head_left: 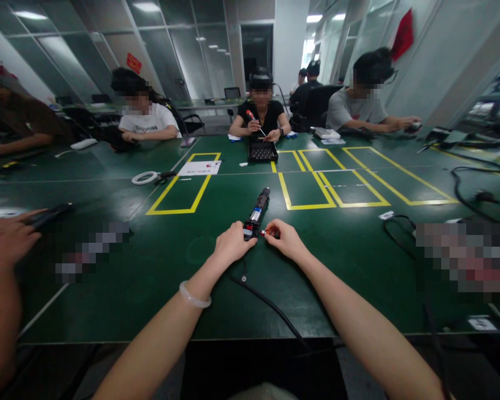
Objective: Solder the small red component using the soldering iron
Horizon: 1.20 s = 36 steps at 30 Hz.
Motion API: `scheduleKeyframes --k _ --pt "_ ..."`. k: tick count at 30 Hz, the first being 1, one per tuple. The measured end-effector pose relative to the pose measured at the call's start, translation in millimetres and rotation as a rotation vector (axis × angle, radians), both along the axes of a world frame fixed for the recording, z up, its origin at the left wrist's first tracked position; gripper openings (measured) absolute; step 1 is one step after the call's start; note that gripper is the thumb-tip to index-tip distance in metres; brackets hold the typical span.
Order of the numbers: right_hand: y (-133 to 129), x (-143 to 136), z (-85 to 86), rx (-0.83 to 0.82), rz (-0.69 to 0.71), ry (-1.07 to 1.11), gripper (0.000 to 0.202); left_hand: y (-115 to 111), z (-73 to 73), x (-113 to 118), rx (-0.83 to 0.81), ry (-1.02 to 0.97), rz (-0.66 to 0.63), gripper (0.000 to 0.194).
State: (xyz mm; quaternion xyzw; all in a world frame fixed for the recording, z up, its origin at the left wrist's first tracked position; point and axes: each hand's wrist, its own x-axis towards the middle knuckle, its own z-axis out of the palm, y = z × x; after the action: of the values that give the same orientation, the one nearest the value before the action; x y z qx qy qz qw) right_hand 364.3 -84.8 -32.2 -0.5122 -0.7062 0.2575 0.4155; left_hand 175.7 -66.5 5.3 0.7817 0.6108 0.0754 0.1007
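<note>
A dark, tube-shaped device (257, 214) with a blue and silver band lies on the green table (158, 303), its narrow end pointing away from me. My left hand (232, 243) is closed around the device's near end, where small red and grey parts show. Just to the right, my right hand (288, 238) pinches a small red-and-white piece (264, 233) beside that end; its exact kind is too small to tell, and whether it touches the device is unclear. A black cable (270, 304) runs under my left wrist toward the table's front edge, near a small ring-shaped metal end (244, 279).
Yellow tape outlines (310, 207) mark the table beyond my hands. Across from me a person holds a red-handled screwdriver (252, 116) over a black tray (262, 153). Another person's hand (8, 239) is at left. Black cables (458, 189) lie at right.
</note>
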Motion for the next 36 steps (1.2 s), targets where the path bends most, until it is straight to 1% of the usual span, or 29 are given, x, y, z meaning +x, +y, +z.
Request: scheduleKeyframes --k 3,9,13,17,20,24,28,33,36 --pt "1.7 -0.1 -2.5 -0.004 -0.012 -0.026 0.008 -5.8 -1.7 5.4 0.019 -0.004 -0.036 0.046" --pt "5.2 -2.0 -8.2 0.031 0.004 -0.135 0.007 -10.0 -4.3 4.8 0.029 -0.025 -0.054 0.044" --pt "6.2 -5.2 -10.4 0.041 0.007 -0.113 0.01 -9.7 -6.2 4.5 0.058 -0.011 -0.065 0.045" --pt "4.7 -6.8 -7.7 0.043 0.041 -0.093 0.011 -10.8 -6.0 7.7 0.053 0.042 -0.088 0.052" --pt "2.2 -5.8 -3.9 0.088 0.06 -0.11 0.008 -12.3 -5.1 12.9 0.065 0.102 -0.069 0.058" --pt "-1.6 -5.1 -0.3 0.132 0.076 -0.14 0.014 -13.5 -4.0 19.9 0.085 0.173 -0.034 0.066" --pt "-4.7 -7.2 2.7 0.156 0.072 -0.218 0.019 -14.1 -3.7 24.5 0.098 0.196 -0.016 0.072" --pt "-6.5 -9.1 6.0 0.16 0.041 -0.332 0.021 -13.3 -6.1 28.4 0.104 0.209 0.01 0.073" --pt "-6.2 -7.9 5.3 0.154 0.046 -0.316 0.022 -12.2 -7.6 29.7 0.116 0.212 0.027 0.073"
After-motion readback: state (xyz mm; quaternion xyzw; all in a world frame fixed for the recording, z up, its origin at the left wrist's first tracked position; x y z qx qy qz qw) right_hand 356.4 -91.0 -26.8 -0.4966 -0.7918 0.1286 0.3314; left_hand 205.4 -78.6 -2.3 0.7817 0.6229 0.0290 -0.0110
